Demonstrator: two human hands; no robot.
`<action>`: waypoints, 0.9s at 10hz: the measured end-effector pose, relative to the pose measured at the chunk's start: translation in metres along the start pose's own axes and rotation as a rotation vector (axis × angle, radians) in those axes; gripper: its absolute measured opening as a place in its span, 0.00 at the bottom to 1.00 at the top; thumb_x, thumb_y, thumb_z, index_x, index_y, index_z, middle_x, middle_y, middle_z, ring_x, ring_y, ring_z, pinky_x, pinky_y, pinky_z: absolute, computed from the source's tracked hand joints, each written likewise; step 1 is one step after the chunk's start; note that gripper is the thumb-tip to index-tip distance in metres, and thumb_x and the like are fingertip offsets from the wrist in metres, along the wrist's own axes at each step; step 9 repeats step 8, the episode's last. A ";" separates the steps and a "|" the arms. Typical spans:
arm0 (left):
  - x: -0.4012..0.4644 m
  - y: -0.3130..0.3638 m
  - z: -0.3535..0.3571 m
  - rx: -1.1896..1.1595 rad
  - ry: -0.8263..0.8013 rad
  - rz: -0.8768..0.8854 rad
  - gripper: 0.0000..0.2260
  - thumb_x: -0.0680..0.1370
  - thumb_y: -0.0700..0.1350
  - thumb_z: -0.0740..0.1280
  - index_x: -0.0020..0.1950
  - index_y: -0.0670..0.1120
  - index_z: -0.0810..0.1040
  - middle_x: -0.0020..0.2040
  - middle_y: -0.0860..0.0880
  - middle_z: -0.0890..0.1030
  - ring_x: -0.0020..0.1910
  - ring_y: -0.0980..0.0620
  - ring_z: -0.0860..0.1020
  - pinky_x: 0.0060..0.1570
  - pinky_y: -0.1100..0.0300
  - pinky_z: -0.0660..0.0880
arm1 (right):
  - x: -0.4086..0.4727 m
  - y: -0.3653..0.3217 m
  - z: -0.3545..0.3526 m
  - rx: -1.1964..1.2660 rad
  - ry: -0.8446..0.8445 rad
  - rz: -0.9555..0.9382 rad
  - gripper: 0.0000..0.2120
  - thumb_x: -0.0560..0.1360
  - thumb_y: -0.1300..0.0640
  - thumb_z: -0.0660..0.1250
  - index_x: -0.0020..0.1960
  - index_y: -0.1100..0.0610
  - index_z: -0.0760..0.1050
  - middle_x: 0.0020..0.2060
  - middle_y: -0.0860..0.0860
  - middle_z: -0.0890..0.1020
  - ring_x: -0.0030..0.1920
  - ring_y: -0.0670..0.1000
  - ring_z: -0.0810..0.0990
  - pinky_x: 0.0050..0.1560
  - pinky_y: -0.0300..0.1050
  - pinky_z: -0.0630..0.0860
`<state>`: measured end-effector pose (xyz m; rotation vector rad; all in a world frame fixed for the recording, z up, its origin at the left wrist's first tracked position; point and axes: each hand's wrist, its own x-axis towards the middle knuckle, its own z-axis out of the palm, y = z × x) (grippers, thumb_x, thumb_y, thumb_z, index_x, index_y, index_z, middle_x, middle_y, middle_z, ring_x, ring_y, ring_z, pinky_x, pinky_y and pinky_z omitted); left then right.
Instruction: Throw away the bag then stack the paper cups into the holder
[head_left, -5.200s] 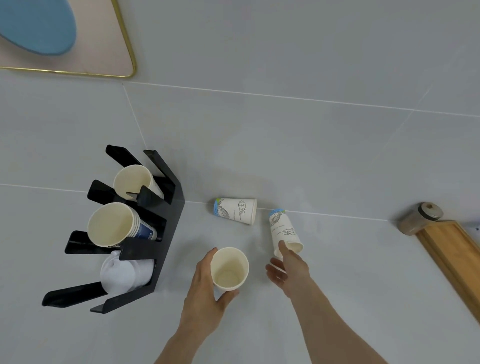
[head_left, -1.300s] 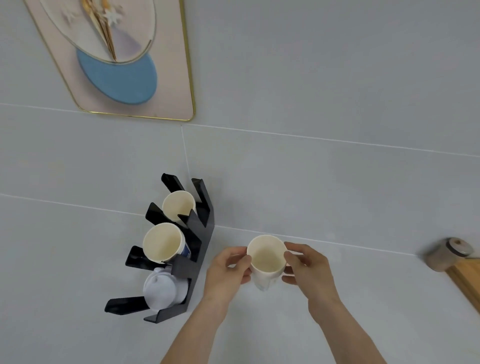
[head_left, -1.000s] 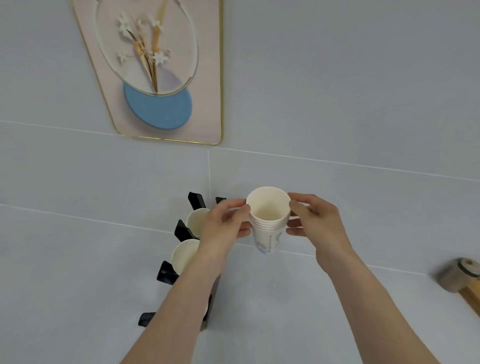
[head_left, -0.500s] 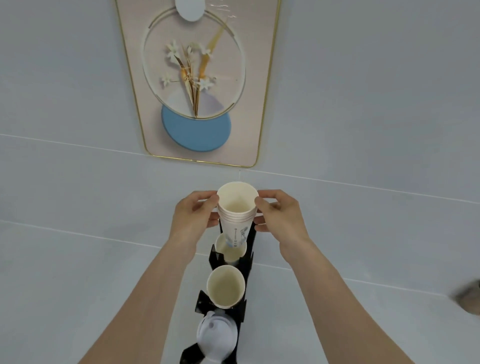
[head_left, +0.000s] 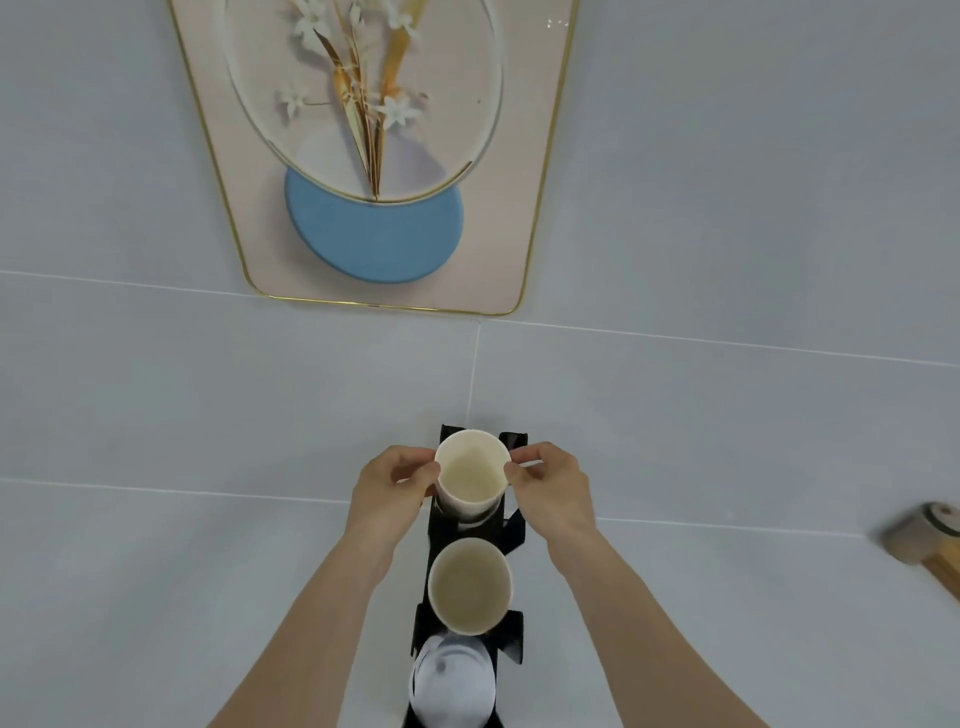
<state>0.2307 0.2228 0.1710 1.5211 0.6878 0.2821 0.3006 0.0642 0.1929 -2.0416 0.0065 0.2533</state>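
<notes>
While left hand (head_left: 389, 493) and right hand (head_left: 553, 493) pinched cups (head_left: 471, 478) at rim, holder (head_left: 511, 535) slot sat directly below (partly hidden); best lowered straight, released evenly.

You will find nothing here to read: no words, brand marks or numbers show on the paper cups (head_left: 471, 478), the black holder (head_left: 511, 538) or the white lids (head_left: 451, 686) you are looking down on, and the framed picture (head_left: 374, 156) on the wall carries only flowers and a blue disc, no lettering
</notes>
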 end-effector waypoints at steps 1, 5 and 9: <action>0.006 -0.013 0.001 0.048 -0.013 -0.040 0.06 0.76 0.40 0.69 0.51 0.49 0.84 0.50 0.49 0.86 0.47 0.52 0.84 0.52 0.56 0.77 | 0.003 0.011 0.006 -0.016 -0.009 0.040 0.05 0.76 0.58 0.68 0.50 0.52 0.81 0.40 0.45 0.82 0.42 0.49 0.80 0.50 0.47 0.78; 0.019 -0.026 -0.003 -0.027 -0.034 -0.132 0.06 0.76 0.41 0.73 0.52 0.46 0.83 0.49 0.48 0.86 0.45 0.49 0.84 0.54 0.49 0.81 | 0.007 0.025 0.020 0.076 0.032 0.116 0.05 0.75 0.61 0.71 0.49 0.54 0.83 0.42 0.48 0.85 0.43 0.47 0.81 0.48 0.46 0.74; 0.013 -0.018 -0.004 0.190 0.057 -0.088 0.10 0.72 0.49 0.76 0.52 0.51 0.81 0.48 0.53 0.85 0.51 0.49 0.83 0.57 0.49 0.79 | -0.004 0.023 0.013 -0.006 0.028 0.127 0.13 0.75 0.51 0.73 0.59 0.49 0.81 0.61 0.53 0.83 0.58 0.54 0.81 0.61 0.52 0.78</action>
